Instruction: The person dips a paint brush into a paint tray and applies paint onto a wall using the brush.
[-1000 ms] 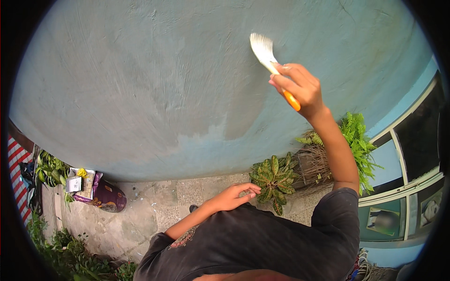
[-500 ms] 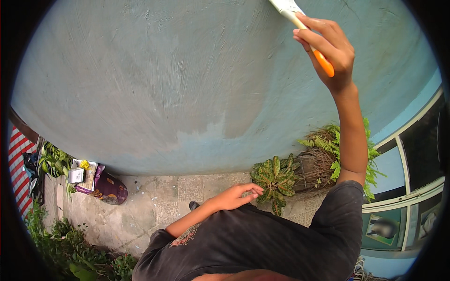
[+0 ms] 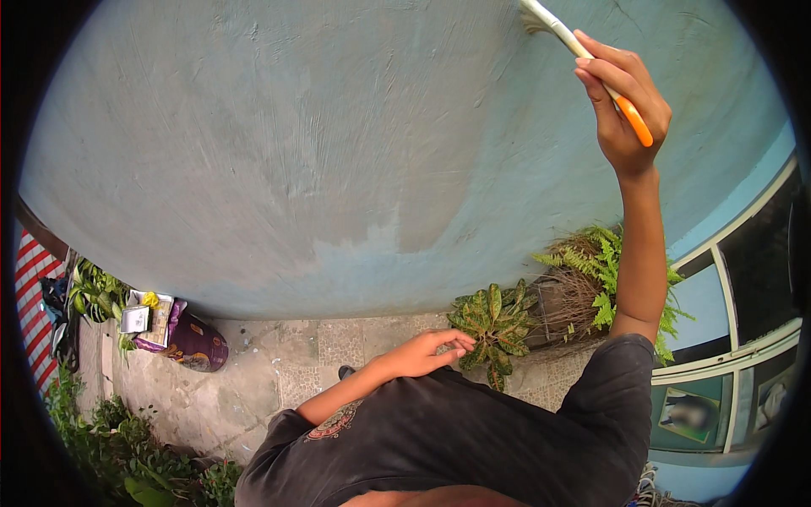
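Note:
My right hand (image 3: 625,97) grips a paintbrush (image 3: 557,27) with a white ferrule and an orange-tipped handle, raised high at the upper right. Its pale bristles are against the rough wall (image 3: 321,135), which shows uneven grey patches over light blue. Low in the view, my left hand (image 3: 427,353) hangs beside my dark shirt with loosely curved fingers apart and nothing in them, near a variegated leafy plant (image 3: 492,325).
A purple bin (image 3: 194,346) topped with a light box stands at left on the paved floor (image 3: 253,380), near plants and striped fabric (image 3: 34,296). A fern (image 3: 604,270) in dry stems and a framed window (image 3: 752,253) are at right.
My right hand and the brush have moved up and to the right along the wall, the handle now further right. My left hand stays nearly where it was.

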### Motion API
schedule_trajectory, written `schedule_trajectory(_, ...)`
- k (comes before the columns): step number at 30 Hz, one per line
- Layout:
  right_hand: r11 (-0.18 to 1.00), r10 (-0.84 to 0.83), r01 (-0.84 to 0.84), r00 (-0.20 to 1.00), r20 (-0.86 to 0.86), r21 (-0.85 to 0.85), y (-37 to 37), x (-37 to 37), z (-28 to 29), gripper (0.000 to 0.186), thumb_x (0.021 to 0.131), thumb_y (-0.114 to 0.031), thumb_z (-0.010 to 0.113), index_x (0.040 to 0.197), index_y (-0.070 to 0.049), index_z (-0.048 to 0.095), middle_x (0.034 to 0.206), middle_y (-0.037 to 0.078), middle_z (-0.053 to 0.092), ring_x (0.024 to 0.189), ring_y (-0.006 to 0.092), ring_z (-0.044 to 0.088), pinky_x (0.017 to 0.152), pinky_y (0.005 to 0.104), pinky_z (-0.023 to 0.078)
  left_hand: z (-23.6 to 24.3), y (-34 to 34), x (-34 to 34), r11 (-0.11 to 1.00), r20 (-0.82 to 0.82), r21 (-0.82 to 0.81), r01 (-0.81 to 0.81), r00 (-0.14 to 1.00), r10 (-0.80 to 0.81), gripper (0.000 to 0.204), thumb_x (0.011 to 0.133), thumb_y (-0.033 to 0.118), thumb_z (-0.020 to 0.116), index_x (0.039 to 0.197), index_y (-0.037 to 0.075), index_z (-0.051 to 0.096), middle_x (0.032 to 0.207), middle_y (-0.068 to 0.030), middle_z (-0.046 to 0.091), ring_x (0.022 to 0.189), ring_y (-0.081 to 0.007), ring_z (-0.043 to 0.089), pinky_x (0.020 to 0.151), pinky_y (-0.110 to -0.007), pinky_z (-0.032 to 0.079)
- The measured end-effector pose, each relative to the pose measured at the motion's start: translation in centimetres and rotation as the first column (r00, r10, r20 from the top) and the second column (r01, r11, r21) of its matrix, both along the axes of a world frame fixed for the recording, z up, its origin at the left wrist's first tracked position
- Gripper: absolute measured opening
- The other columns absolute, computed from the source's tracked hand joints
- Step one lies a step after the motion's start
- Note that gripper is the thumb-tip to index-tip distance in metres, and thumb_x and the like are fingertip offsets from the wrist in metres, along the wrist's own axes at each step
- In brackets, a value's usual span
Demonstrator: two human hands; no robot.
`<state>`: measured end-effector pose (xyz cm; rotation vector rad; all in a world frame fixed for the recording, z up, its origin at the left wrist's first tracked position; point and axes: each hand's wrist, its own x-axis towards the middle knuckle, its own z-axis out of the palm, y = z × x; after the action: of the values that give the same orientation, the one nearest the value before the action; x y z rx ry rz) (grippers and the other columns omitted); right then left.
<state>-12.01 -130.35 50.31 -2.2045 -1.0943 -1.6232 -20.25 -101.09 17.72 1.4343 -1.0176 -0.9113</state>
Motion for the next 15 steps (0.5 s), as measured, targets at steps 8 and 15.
schedule_trajectory(8,0.993,-0.121,0.115,0.960,-0.252,-0.039,5.7,0.0,-23.6,0.023,0.075,-0.003,0.072,0.098,-0.005,0.071,0.116,0.012,0.071,0.108,0.0282,0.066,0.085,0.0362,0.059,0.3,0.1,0.4,1.000,0.054,-0.029,-0.005,0.999,0.006,0.031,0.102,0.018,0.056,0.128,0.001,0.060,0.120,-0.0115,0.070,0.112,-0.0232,0.064,0.098,-0.038,0.049)
schedule_trajectory(15,0.999,0.055,-0.038,0.682,-0.730,0.039,8.6,0.3,-36.7,0.028,0.072,0.002,0.073,0.098,-0.007,0.070,0.115,0.009,0.070,0.104,0.0272,0.064,0.074,0.0364,0.059,0.7,0.2,0.2,0.997,0.095,-0.071,-0.038,0.994,0.044,0.031,0.101,0.017,0.057,0.126,-0.001,0.060,0.114,-0.0153,0.070,0.105,-0.0252,0.067,0.092,-0.038,0.052)
